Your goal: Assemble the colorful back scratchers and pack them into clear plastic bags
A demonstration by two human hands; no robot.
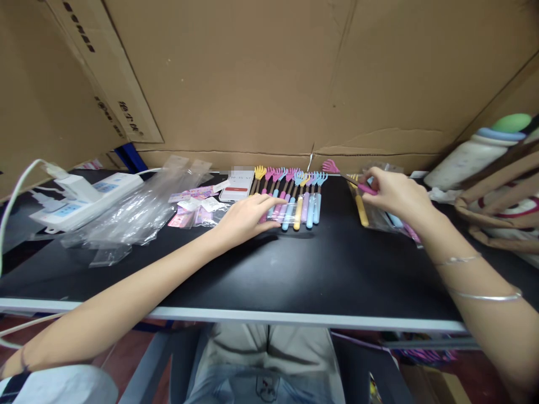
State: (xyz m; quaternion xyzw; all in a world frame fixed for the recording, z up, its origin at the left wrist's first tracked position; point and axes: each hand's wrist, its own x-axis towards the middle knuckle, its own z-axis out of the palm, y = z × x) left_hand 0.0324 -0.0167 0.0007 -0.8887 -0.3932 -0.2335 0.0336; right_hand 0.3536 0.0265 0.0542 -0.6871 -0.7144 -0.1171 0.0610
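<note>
A row of back scratchers [298, 210] with small hand-shaped heads lies side by side on the black table, in yellow, pink, blue and purple. Clear plastic shines across their handles. My left hand [248, 219] rests over the left end of this row, thumb and fingers apart, touching the handles. To the right, my right hand [396, 193] is closed round the handle of a pink back scratcher [331, 166], whose head points left toward the cardboard. Under that hand lie a yellow back scratcher [361, 209] and others on clear plastic, partly hidden by the hand.
A phone [236, 186] stands behind my left hand, near printed cards [193, 205]. Clear plastic bags [138, 207] and a white power strip [90, 199] lie at the left. Cardboard walls [252, 78] enclose the back. A white bottle [467, 160] and brown bag handles are at right.
</note>
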